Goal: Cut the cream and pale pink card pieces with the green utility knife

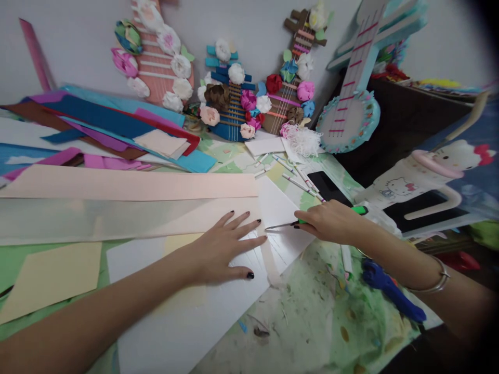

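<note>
My left hand [224,246] lies flat with fingers spread, pressing on a long pale cream strip of paper [97,215] over a white board [175,332]. My right hand [329,221] is closed around a green-handled craft knife [278,225]. Its thin dark blade points left, with the tip at the strip's right end, close to my left fingertips. A narrow pale slip of paper [268,259] runs down the board just right of my left hand. Above the cream strip lies a pale pink paper strip [128,183].
Coloured crepe paper [105,122] is piled at the back left. Flower-decorated model instruments [232,104] lean on the wall. Several thin marker-like sticks [298,183], a black phone [328,188] and a Hello Kitty cup [405,182] lie to the right. A blue tool [393,291] sits near my right forearm.
</note>
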The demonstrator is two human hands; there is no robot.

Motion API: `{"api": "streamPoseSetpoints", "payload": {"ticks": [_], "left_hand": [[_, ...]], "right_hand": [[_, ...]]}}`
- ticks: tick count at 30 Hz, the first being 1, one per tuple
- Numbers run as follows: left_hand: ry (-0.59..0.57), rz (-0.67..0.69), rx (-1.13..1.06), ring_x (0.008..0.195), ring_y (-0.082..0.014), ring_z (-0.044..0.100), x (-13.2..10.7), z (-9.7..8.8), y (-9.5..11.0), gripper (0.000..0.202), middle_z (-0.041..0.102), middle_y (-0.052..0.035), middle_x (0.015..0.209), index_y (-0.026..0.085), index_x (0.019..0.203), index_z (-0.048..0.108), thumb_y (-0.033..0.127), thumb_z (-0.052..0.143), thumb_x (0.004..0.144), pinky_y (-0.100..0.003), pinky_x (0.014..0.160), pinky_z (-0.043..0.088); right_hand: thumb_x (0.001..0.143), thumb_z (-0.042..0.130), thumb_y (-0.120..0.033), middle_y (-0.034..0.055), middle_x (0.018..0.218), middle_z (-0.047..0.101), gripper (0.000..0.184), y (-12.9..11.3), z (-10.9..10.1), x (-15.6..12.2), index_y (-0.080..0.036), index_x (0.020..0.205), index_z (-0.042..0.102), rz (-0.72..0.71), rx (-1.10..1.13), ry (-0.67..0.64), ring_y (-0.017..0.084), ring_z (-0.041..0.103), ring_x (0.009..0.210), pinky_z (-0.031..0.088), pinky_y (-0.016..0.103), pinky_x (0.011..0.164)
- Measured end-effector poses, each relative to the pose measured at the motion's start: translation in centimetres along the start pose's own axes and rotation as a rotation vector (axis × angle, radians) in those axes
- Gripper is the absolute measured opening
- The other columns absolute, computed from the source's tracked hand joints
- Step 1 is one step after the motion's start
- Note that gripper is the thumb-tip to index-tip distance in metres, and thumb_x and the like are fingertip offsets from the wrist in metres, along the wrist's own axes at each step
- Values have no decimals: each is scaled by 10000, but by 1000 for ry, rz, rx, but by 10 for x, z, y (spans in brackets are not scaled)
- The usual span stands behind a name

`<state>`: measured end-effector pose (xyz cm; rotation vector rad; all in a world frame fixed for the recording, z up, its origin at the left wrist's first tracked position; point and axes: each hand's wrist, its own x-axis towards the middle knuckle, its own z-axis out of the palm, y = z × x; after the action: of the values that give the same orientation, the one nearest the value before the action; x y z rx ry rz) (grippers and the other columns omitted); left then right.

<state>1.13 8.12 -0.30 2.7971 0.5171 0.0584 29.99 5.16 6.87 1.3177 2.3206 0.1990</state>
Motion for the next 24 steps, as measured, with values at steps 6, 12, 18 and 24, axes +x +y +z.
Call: {"api": "streamPoseSetpoints", "payload": {"ticks": [6, 12, 18, 24], "left_hand": [[19, 7, -2, 1454, -350, 61, -1, 1, -1, 740, 153, -42, 1583, 362, 1489, 230, 667, 466, 858, -573, 1138, 64], [19, 9, 1, 1451, -355, 74, -1, 0, 0, 739, 160, -46, 1581, 358, 1488, 235, 659, 475, 857, -573, 1136, 72], [13, 5, 4, 1451, -356, 70, -1, -1, 0, 737, 162, -41, 1581, 372, 1486, 233, 664, 473, 853, -578, 1133, 83], [50, 28, 27, 1447, -365, 88, -2, 4, -1, 739, 167, -48, 1580, 369, 1487, 231, 662, 474, 854, -585, 1131, 82]], "right_hand": [[965, 378, -361, 46, 678, 659, 251, 0, 3, -2, -193, 953, 564, 16, -2, 13, 148, 563, 553, 115, 294, 519], [962, 369, -349, 53, 702, 659, 258, 5, 8, -11, -189, 938, 570, 41, 11, 5, 143, 560, 558, 134, 293, 523], [971, 351, -379, 60, 786, 676, 270, 7, 4, -14, -194, 950, 545, 246, 67, 16, 183, 614, 657, 192, 278, 524], [972, 359, -308, 136, 954, 669, 238, -23, 12, 13, -136, 1081, 482, 626, 147, 74, 228, 642, 795, 342, 290, 568]]}}
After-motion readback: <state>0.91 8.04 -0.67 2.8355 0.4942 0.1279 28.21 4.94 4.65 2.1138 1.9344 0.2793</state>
